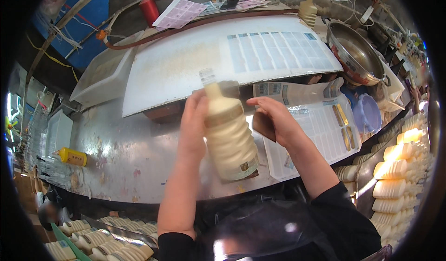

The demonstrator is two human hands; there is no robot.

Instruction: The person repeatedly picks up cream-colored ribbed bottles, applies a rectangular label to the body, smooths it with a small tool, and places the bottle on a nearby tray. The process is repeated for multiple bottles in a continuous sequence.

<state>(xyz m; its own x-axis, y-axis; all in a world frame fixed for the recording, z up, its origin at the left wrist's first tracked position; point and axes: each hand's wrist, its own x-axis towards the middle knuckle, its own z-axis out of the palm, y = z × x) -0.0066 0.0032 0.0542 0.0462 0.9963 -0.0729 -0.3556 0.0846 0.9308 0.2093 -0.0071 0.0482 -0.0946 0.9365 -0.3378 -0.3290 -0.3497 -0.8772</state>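
Observation:
A cream-coloured, ribbed glass bottle point(230, 140) with a clear threaded neck leans over the metal table, neck pointing away and a little left. My left hand point(192, 121) is closed round its left side, near the shoulder. Small dark printed patches show close to the bottle's base. On the other side, my right hand point(278, 121) grips a flat dark-brown scraper-like piece point(264, 125), its fingertips close to the bottle's shoulder. Whether those fingertips touch the glass I cannot tell. Under my right forearm lies a white tray point(274, 166) with printed transfer sheets and two gold-coloured strips.
A sloping white board point(181, 59) carries a wet-looking decal sheet point(278, 52). Around it are a metal pan point(355, 52), a purple basin point(367, 114), a white tub point(100, 73) and a yellow squeeze bottle point(73, 157). Rows of cream bottles point(392, 189) stand at the right and lower left.

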